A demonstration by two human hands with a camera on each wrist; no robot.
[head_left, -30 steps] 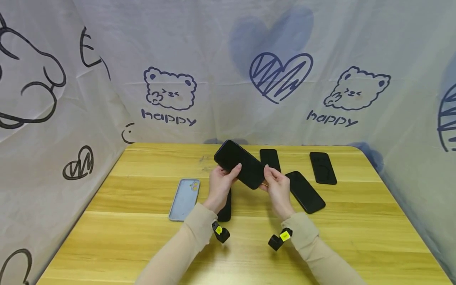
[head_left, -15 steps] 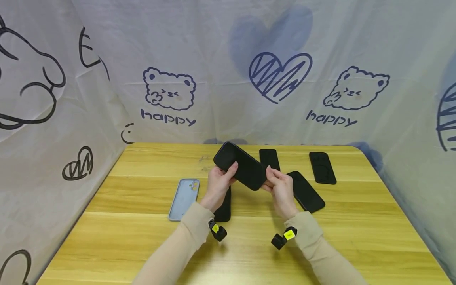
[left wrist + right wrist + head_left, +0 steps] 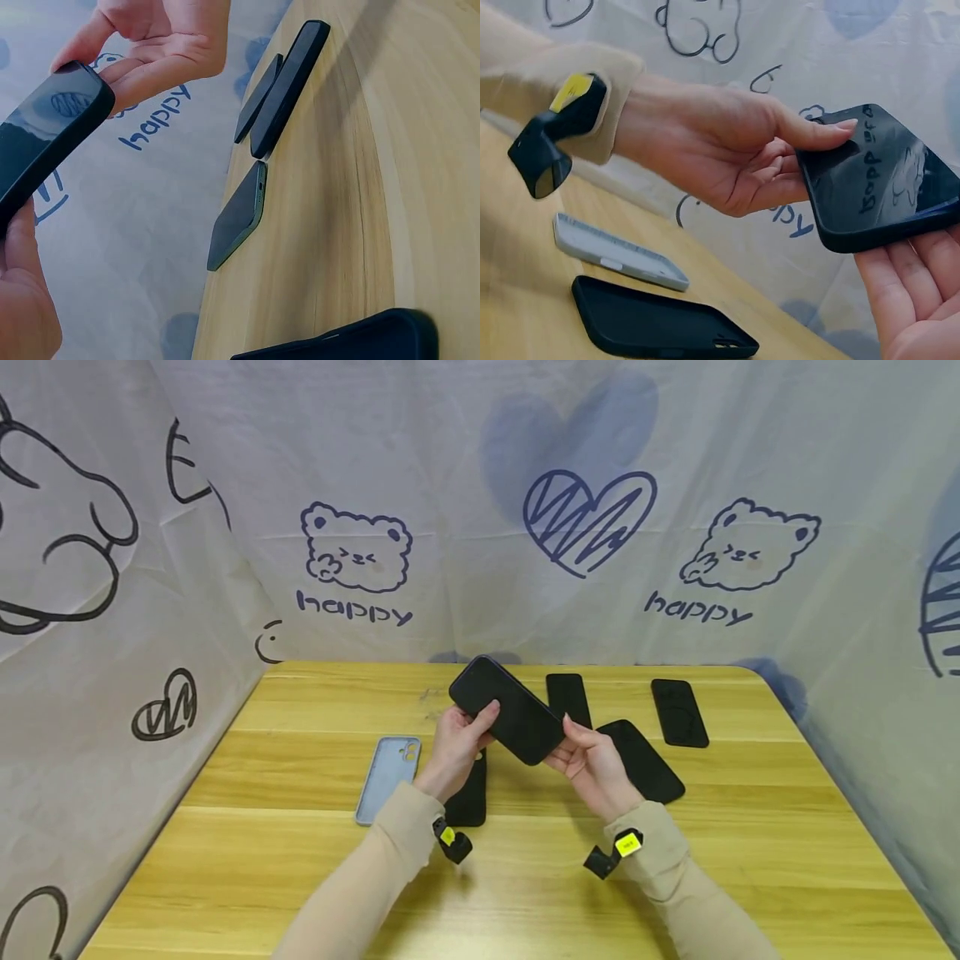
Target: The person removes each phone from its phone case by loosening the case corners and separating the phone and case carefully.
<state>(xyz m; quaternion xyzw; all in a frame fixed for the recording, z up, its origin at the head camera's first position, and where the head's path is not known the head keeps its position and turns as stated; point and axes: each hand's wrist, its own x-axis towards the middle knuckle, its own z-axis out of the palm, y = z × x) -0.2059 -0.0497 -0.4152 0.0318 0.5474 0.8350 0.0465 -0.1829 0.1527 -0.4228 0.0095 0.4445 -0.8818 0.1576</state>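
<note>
A dark phone (image 3: 506,710) in a black case is held tilted above the table, its glossy screen facing up. My left hand (image 3: 453,747) grips its left end, thumb lying on the screen and fingers behind. At the lower right corner my right hand (image 3: 596,768) pinches the edge between thumb and fingers; in the right wrist view its fingers (image 3: 907,281) lie under the phone. Beneath my left forearm, partly hidden, lies an empty black phone case (image 3: 660,322). Left of that is a light blue phone case (image 3: 386,781), inner side up.
Three dark phones lie on the wooden table (image 3: 750,860) at the right: one behind the held phone (image 3: 567,697), a thicker one (image 3: 645,764) beside my right hand, and one farther right (image 3: 679,714). A printed cloth (image 3: 480,593) hangs behind the table.
My right hand has turned and its wrist has swung outward to the right, showing more palm. The phone's right end has dipped slightly. My left wrist has shifted a little left.
</note>
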